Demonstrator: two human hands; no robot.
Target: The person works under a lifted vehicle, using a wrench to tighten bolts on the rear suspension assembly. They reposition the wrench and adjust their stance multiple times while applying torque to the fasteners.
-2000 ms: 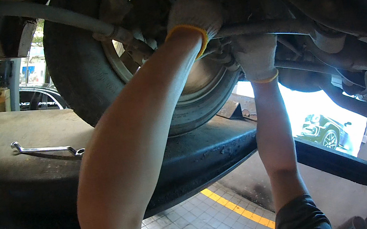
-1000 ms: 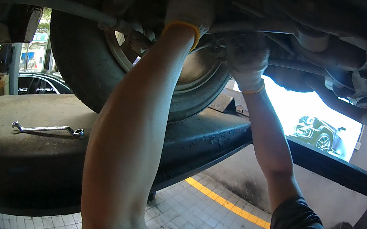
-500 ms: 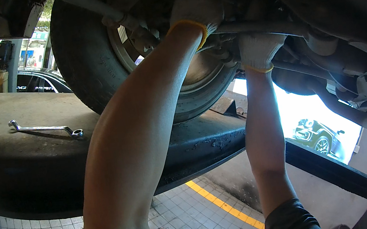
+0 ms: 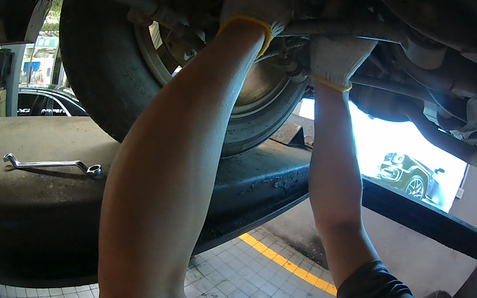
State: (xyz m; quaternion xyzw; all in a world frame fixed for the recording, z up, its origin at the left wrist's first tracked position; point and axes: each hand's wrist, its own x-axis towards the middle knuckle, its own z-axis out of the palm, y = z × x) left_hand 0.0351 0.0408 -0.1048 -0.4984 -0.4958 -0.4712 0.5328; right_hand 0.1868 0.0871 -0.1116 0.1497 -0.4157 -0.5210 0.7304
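The left hand [image 4: 253,6] and right hand [image 4: 340,60] are raised near the tyre [image 4: 108,76]; their grip cannot be told. A wrench [image 4: 48,163] is supported by the platform [image 4: 36,212].

Tyre [image 4: 107,70] blocks the left; rod [image 4: 350,27] crosses above right hand [image 4: 341,59]; below, open room.

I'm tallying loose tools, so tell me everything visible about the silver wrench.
The wrench is shiny, metal-looking and slim, its shank bent near both ends. The right end is a ring facing up; the left end's opening is unclear. It lies unheld on the dark platform, left of the tyre, casting a shadow. Only the platform visibly touches it.
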